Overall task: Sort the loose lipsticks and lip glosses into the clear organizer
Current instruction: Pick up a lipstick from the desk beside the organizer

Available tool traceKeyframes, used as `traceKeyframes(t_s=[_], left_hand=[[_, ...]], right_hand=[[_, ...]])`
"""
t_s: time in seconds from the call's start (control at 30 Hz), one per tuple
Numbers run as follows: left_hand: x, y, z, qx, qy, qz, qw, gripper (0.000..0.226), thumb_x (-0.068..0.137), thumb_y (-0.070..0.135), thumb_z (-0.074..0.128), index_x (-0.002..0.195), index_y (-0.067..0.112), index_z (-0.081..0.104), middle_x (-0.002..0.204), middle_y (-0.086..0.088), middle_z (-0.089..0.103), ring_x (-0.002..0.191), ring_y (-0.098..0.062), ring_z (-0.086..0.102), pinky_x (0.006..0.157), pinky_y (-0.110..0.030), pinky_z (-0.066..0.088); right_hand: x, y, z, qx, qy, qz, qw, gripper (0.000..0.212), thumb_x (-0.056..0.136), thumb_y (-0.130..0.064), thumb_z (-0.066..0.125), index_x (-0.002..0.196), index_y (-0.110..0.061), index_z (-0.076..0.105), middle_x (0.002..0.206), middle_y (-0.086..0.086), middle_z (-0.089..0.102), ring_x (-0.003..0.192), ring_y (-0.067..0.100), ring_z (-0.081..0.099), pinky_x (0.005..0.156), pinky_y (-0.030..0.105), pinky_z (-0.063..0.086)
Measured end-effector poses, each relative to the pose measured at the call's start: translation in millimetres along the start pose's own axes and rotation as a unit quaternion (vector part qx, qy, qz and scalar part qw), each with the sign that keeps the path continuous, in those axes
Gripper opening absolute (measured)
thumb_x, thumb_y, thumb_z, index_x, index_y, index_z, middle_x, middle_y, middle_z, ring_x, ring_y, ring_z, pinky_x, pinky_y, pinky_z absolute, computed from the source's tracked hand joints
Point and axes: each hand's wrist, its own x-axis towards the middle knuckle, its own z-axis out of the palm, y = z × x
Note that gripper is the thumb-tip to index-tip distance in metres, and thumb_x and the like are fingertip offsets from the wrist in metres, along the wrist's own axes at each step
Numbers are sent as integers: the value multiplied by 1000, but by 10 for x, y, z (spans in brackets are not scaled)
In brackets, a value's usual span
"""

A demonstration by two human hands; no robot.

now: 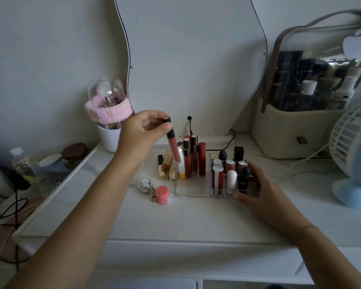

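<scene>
My left hand point(141, 132) grips the black cap of a coral lip gloss tube point(173, 147), held nearly upright above the left end of the clear organizer point(193, 191). Several tall glosses point(196, 156) lean in its left section, and lipsticks point(230, 176) stand in the small cells on the right. My right hand point(258, 193) rests against the organizer's right front corner, fingers spread. A few gold and black lipsticks point(165, 166) stand outside the organizer's left wall.
A pink jar point(163, 195) and a silver heart keychain point(145, 185) lie left of the organizer. A white cup with a pink headband point(108, 117) stands back left, a cosmetics bag point(300, 122) and a fan point(354, 155) at right. A cable point(225, 143) runs behind.
</scene>
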Motion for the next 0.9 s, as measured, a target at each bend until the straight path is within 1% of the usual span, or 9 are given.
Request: traceKeyframes(t_s=[0.07, 0.13, 0.23, 0.3, 0.37, 0.43, 0.57, 0.73, 0.9], left_hand=[[-49, -29, 103, 14, -23, -1, 1000, 22, 77, 4, 73, 87, 24, 69, 84, 7, 72, 79, -5, 66, 74, -16, 50], [-77, -46, 200, 34, -38, -1, 999, 20, 76, 7, 74, 88, 22, 69, 87, 5, 72, 80, -5, 66, 76, -17, 52], [-93, -64, 331, 72, -52, 17, 996, 18, 76, 10, 75, 90, 20, 69, 86, 8, 71, 75, 0, 63, 74, -14, 51], [-105, -91, 398, 121, -50, 28, 991, 16, 75, 17, 76, 86, 26, 69, 84, 14, 68, 74, 5, 58, 68, -9, 44], [-103, -140, 454, 180, -44, 34, 982, 15, 74, 27, 76, 86, 31, 68, 93, 14, 65, 86, 1, 54, 70, -14, 39], [-97, -194, 492, 215, -41, 36, 975, 15, 74, 30, 76, 86, 31, 69, 103, 8, 60, 99, -8, 51, 79, -20, 37], [-84, -267, 594, 235, -49, 38, 970, 16, 73, 25, 78, 86, 25, 70, 106, 3, 55, 109, -12, 46, 84, -14, 31], [-93, -331, 547, 225, -46, 34, 973, 17, 73, 23, 78, 88, 23, 69, 109, 0, 56, 111, -16, 48, 96, -28, 37], [-70, -371, 548, 229, -65, 47, 970, 23, 73, 21, 78, 94, 24, 67, 110, 1, 56, 110, -14, 49, 89, -21, 35]], right_hand=[[2, 18, 9, -30, 24, -27, 999, 69, 72, -40, 74, 129, -43, 35, 108, -22, 53, 98, 2, 54, 74, 8, 39], [-4, 17, 5, -38, 34, -31, 998, 63, 74, -39, 72, 128, -43, 39, 105, -22, 54, 93, -1, 53, 69, 6, 36], [-6, 9, 6, -33, 37, -27, 998, 61, 76, -37, 71, 130, -38, 42, 107, -19, 55, 96, 2, 54, 72, 8, 37], [-9, -1, 17, -34, 34, -26, 998, 62, 77, -36, 71, 131, -35, 42, 109, -18, 55, 98, 3, 54, 74, 9, 37], [-14, -15, 14, -36, 31, -23, 999, 62, 77, -35, 71, 132, -34, 42, 111, -18, 55, 99, 3, 53, 76, 13, 38], [-16, -24, 27, -38, 29, -19, 999, 62, 77, -35, 71, 132, -33, 42, 111, -17, 56, 100, 4, 53, 79, 16, 39], [-22, 9, -9, -35, 33, -9, 999, 62, 77, -36, 71, 132, -31, 43, 114, -15, 57, 102, 5, 54, 81, 19, 40], [-17, -10, -4, -42, 31, -6, 999, 63, 77, -36, 71, 133, -29, 42, 116, -12, 58, 104, 7, 54, 84, 20, 42], [-19, -21, -9, -43, 32, -7, 999, 61, 77, -35, 71, 132, -30, 44, 117, -13, 59, 103, 6, 54, 82, 19, 40]])
